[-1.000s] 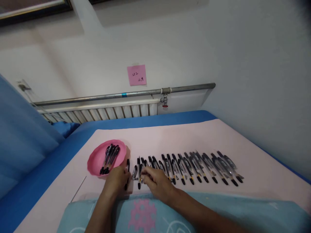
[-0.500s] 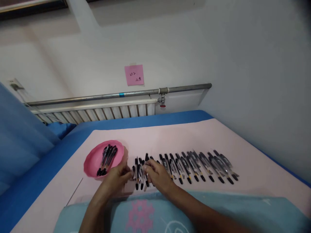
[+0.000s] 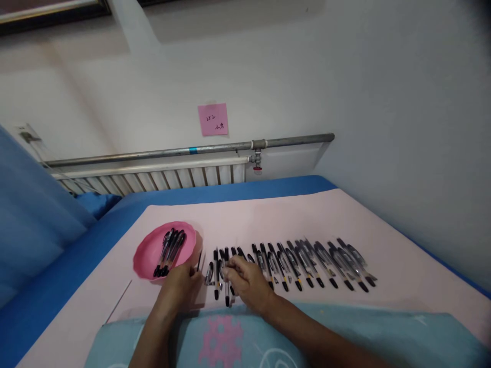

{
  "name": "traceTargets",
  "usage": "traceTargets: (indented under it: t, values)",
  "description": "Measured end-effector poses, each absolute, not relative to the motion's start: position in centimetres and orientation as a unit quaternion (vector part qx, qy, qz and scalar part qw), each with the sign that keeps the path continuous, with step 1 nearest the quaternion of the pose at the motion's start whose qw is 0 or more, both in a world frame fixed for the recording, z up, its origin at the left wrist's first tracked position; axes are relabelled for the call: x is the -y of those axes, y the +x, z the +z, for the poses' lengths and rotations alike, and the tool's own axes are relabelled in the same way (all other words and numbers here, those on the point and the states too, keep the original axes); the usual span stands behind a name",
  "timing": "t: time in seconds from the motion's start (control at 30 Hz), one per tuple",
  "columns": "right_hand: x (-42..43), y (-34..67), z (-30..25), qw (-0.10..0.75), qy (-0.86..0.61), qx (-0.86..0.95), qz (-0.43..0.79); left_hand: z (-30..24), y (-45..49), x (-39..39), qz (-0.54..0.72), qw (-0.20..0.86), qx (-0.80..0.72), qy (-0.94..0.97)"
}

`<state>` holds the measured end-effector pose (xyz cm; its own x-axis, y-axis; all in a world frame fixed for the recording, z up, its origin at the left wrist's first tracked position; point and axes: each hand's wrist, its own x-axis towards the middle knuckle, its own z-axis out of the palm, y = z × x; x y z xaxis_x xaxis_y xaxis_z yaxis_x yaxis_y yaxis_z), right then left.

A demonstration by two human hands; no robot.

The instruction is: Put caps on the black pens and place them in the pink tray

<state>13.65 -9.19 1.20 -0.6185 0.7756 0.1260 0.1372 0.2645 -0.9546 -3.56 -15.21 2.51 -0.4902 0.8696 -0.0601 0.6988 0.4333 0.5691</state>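
Observation:
My left hand (image 3: 178,284) is closed just right of the pink bowl, and a thin dark stick like a pen refill (image 3: 199,259) juts up from its fingers. My right hand (image 3: 248,282) pinches a clear-barrelled pen (image 3: 227,286) with dark ends, pointing towards me over the row. To its left lie another pen (image 3: 216,273) and a black cap with clear parts (image 3: 209,273). Right of this hand stretches a long row of pen parts (image 3: 303,263), clear barrels and black caps among them. Fingers hide part of the row.
A pink scalloped bowl (image 3: 143,255) at left holds several assembled black pens (image 3: 171,250). A thin stick (image 3: 117,302) lies at the left of the pale pink sheet (image 3: 245,217). A blue patterned cloth (image 3: 326,332) covers the near edge. Wall and radiator (image 3: 172,179) stand behind.
My left hand has moved slightly left and down, with the thin dark stick now showing upright in it. The pen at my right fingers has shifted towards me.

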Motion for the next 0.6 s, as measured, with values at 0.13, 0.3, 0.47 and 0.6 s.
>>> traceTargets:
  t: [0.13, 0.3, 0.47, 0.6]
  values:
    - [9.7, 14.0, 1.9, 0.301, -0.273, 0.770, 0.492, 3.9, -2.9, 15.2, 0.389, 0.204, -0.782, 0.442]
    - [10.3, 14.2, 2.5, 0.279, -0.252, 0.805, 0.459, 4.5, -2.5, 14.9, 0.652, 0.380, -0.594, 0.279]
    - [10.4, 14.3, 2.3, 0.257, -0.245, 0.826, 0.438, 4.6, -2.2, 14.6, 0.712, 0.417, -0.531, 0.193]
    - [10.3, 14.2, 2.1, 0.256, -0.251, 0.827, 0.432, 4.8, -1.7, 14.6, 0.701, 0.439, -0.524, 0.203]
